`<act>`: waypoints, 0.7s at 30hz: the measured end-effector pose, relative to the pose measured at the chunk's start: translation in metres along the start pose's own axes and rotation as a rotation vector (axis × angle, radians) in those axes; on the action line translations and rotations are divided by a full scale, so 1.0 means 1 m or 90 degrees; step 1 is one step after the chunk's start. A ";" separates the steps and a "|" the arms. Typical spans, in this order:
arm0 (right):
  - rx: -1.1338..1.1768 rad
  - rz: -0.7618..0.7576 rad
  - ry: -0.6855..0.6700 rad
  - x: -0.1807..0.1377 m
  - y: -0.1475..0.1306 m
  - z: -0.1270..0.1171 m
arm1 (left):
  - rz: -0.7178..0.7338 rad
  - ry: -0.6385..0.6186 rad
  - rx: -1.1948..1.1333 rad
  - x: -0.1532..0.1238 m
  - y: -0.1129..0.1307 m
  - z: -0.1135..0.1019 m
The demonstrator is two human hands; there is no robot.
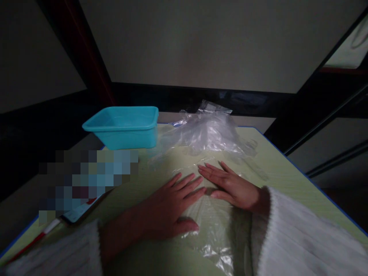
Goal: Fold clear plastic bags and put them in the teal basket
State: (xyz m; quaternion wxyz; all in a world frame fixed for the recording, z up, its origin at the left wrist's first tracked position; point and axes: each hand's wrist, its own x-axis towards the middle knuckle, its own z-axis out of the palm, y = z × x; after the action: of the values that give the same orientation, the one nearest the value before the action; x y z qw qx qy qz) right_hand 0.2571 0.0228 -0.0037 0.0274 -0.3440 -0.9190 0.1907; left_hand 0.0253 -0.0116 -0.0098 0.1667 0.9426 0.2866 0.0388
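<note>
My left hand (169,205) lies flat, fingers stretched out, on a clear plastic bag (212,226) spread on the pale green table (287,168). My right hand (230,186) lies flat beside it on the same bag, its fingertips almost touching those of the left. Both hands press the thin plastic down; neither grips anything. White knitted sleeves cover both forearms.
A turquoise plastic tub (123,126) stands at the table's back left. A crumpled heap of clear plastic bags (205,132) lies behind my hands. A flat white and red object (77,212) rests at the left edge, next to a blurred patch. The room is dark.
</note>
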 end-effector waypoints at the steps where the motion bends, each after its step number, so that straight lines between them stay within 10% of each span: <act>1: -0.007 0.008 -0.004 0.000 0.002 0.000 | 0.002 0.002 -0.002 0.000 0.000 0.000; 15: -0.111 0.212 0.079 0.003 0.017 -0.002 | 0.002 0.006 0.034 -0.003 -0.001 -0.002; 21: -0.035 0.204 0.201 0.002 0.020 -0.004 | -0.149 0.203 0.066 0.000 -0.008 -0.004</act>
State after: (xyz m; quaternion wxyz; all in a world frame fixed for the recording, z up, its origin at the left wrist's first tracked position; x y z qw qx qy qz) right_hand 0.2682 0.0391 -0.0078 0.1310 -0.5121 -0.8416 0.1111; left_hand 0.0205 -0.0035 -0.0085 0.0739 0.8920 0.4189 0.1532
